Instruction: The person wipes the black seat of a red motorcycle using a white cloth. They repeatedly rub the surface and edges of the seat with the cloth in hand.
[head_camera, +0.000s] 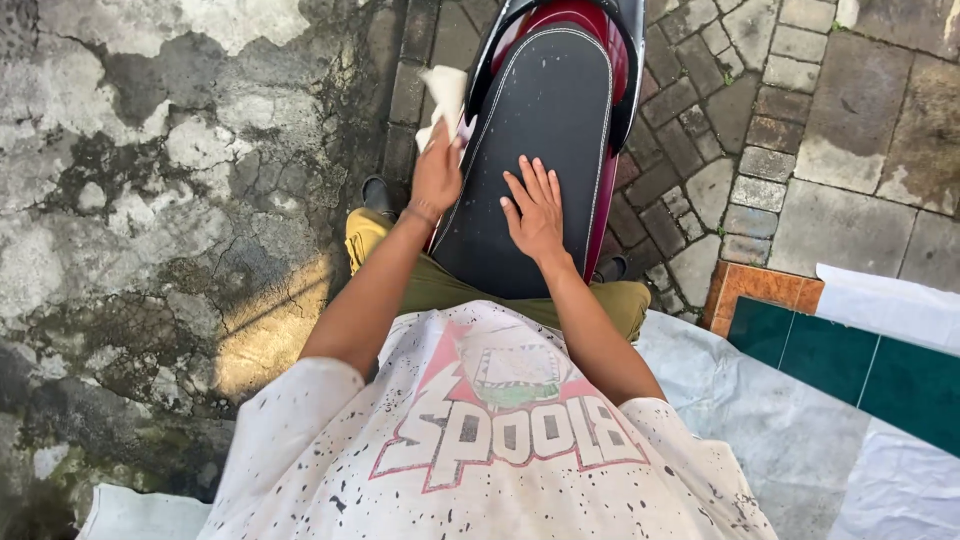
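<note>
So we wipe the seat's (535, 130) left edge, left hand (437, 175) clenched on a cloth (445, 95), right hand (535, 210) flat and released mid-seat; most looks unwiped

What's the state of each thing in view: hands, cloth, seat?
Left hand: closed around the cloth, at the seat's left edge.
Right hand: open, fingers spread, palm flat on the seat.
Crumpled white cloth: bunched, gripped at its lower end, the rest sticking up past the hand.
Long black padded motorbike seat: closed down on the dark red body, surface bare apart from the hand.
</note>
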